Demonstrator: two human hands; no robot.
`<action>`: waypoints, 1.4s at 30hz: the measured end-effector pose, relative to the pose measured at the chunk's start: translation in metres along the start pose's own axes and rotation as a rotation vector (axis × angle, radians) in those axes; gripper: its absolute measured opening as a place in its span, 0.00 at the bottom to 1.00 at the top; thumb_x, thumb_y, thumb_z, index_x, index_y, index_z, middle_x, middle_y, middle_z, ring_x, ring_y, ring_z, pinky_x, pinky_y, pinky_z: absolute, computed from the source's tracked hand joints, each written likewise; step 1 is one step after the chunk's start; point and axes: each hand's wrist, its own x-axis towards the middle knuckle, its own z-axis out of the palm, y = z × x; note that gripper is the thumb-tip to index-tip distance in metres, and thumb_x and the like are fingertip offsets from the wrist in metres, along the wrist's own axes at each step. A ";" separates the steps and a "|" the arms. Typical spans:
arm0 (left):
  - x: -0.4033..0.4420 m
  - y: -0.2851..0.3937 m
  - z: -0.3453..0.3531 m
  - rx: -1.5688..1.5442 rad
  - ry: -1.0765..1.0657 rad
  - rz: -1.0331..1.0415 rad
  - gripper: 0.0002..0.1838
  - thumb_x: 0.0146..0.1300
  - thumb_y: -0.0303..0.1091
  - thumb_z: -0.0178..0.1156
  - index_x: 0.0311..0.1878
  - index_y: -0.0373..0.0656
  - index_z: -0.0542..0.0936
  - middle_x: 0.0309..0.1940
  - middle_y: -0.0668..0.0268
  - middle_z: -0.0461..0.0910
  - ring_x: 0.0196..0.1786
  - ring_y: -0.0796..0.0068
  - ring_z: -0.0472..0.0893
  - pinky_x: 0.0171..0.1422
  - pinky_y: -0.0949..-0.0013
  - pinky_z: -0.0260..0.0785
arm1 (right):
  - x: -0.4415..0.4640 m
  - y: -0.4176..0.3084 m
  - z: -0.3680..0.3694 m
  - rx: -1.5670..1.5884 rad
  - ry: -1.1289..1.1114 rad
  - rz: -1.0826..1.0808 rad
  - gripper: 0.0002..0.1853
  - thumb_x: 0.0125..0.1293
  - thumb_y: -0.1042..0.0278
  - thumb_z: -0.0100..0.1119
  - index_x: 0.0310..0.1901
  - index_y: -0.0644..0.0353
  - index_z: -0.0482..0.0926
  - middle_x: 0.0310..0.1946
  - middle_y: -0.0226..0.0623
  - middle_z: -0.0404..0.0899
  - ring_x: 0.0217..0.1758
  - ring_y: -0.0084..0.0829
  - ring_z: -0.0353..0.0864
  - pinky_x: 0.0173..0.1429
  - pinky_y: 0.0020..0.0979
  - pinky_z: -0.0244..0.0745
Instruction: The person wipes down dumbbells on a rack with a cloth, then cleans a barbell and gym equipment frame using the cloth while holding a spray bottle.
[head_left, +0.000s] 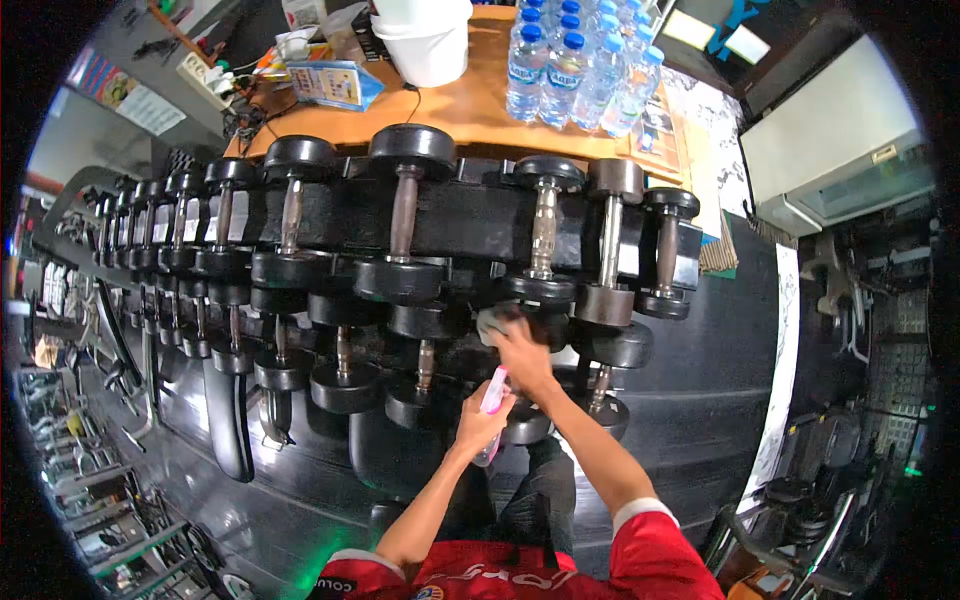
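Observation:
In the head view my left hand [481, 420] is wrapped round a pink and white spray bottle [494, 388], low in front of the dumbbell rack [470, 222]. My right hand [524, 352] is blurred and presses a grey cloth [489, 324] against a black dumbbell on the lower tier, whose head is partly hidden by the hand. Just above that hand, a dumbbell with a worn metal handle [544, 230] lies on the upper tier. Left of the hands, another lower-tier dumbbell [423, 322] rests on the rack.
Behind the rack is a wooden table [455, 100] with a white bucket [430, 50] and several blue-capped water bottles [548, 75]. A white cabinet [840, 130] stands at the right. Padded benches [229, 425] sit under the rack on the dark floor [690, 385].

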 end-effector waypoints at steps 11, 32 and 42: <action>-0.021 -0.020 -0.053 -0.067 -0.014 -0.178 0.06 0.61 0.27 0.61 0.39 0.41 0.75 0.22 0.72 0.75 0.20 0.85 0.73 0.24 0.76 0.65 | 0.009 -0.012 -0.004 0.240 -0.111 0.159 0.07 0.56 0.71 0.54 0.35 0.55 0.81 0.50 0.37 0.75 0.56 0.39 0.72 0.52 0.38 0.72; -0.008 0.017 -0.038 -0.141 -0.048 -0.147 0.07 0.62 0.26 0.59 0.42 0.38 0.75 0.32 0.68 0.77 0.23 0.84 0.75 0.27 0.77 0.68 | -0.007 0.013 -0.012 0.037 0.228 0.233 0.17 0.49 0.73 0.60 0.43 0.47 0.80 0.40 0.36 0.75 0.39 0.42 0.76 0.41 0.40 0.75; -0.026 0.006 -0.063 -0.174 0.005 -0.139 0.08 0.61 0.23 0.60 0.42 0.39 0.75 0.33 0.69 0.78 0.24 0.86 0.74 0.28 0.79 0.67 | -0.002 0.167 0.078 -0.173 -0.047 0.403 0.18 0.64 0.53 0.44 0.49 0.52 0.75 0.42 0.38 0.76 0.41 0.41 0.79 0.47 0.41 0.75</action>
